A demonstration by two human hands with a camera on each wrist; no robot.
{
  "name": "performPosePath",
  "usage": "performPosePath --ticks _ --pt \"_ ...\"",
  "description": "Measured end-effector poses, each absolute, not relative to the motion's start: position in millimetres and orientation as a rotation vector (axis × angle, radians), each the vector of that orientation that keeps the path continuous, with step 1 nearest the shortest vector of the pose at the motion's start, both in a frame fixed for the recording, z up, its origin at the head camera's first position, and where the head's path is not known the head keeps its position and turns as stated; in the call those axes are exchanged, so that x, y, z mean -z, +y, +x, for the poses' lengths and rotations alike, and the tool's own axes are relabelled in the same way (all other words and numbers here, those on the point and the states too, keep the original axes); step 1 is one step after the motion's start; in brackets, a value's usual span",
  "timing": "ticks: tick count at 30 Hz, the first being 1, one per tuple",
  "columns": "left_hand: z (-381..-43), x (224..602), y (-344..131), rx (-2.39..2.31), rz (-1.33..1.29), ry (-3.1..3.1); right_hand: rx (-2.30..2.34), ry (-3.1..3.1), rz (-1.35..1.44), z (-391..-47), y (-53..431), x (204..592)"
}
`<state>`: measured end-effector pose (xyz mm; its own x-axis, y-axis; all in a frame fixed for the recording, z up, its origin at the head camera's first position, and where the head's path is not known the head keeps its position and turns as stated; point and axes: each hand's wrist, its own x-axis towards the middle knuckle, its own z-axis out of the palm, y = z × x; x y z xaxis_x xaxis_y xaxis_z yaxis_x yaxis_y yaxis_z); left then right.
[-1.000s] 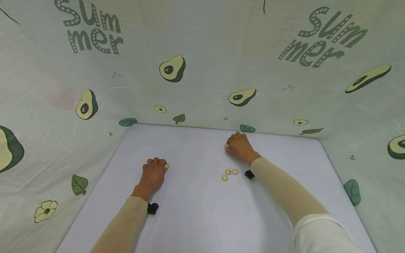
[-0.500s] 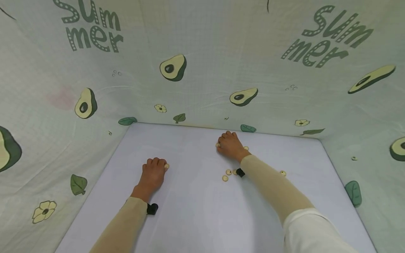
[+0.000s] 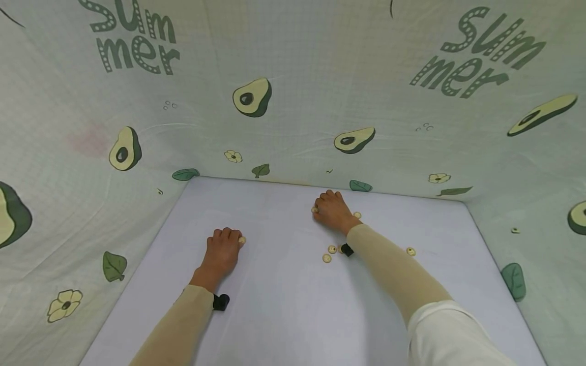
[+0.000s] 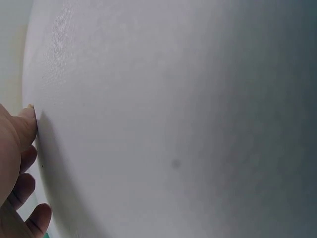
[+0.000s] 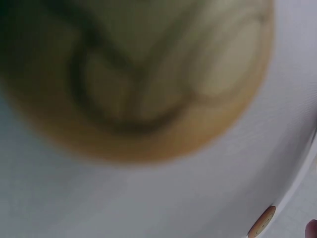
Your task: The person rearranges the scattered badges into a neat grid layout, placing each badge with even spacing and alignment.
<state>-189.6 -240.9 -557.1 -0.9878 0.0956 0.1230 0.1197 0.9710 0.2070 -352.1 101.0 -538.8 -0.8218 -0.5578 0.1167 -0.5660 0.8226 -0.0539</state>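
Note:
My left hand (image 3: 222, 252), fingers curled, pinches a small round wooden disc (image 3: 242, 240) between thumb and forefinger over the left part of the table. In the left wrist view its thumb (image 4: 26, 121) shows at the left edge. Farther back, my right hand (image 3: 332, 210) holds another wooden disc (image 3: 315, 209) at its thumb side, low over the table. Only a fingertip (image 5: 311, 229) of it shows in the right wrist view. Right behind its wrist lies a disc (image 3: 357, 215). A close, blurred disc with dark curved lines (image 5: 163, 119) fills the upper part of that view.
Nearer on the white table (image 3: 274, 305) lie a disc (image 3: 332, 249) and a second disc (image 3: 326, 258), with one more partly hidden by the black wrist camera (image 3: 347, 249). Another disc (image 3: 411, 251) lies beyond the right forearm. A patterned cloth (image 3: 293, 101) encloses the back and sides.
My right hand has moved left with its disc, then stopped. Two discs have come into sight beside the right arm, while the wrist camera now overlaps one nearer disc. The left hand stays put.

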Motion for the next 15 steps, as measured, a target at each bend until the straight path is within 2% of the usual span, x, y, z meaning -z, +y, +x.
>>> performPosePath --ticks 15 --pt "-188 546 -238 0.288 -0.146 -3.061 -0.159 -2.888 0.840 -345 105 534"
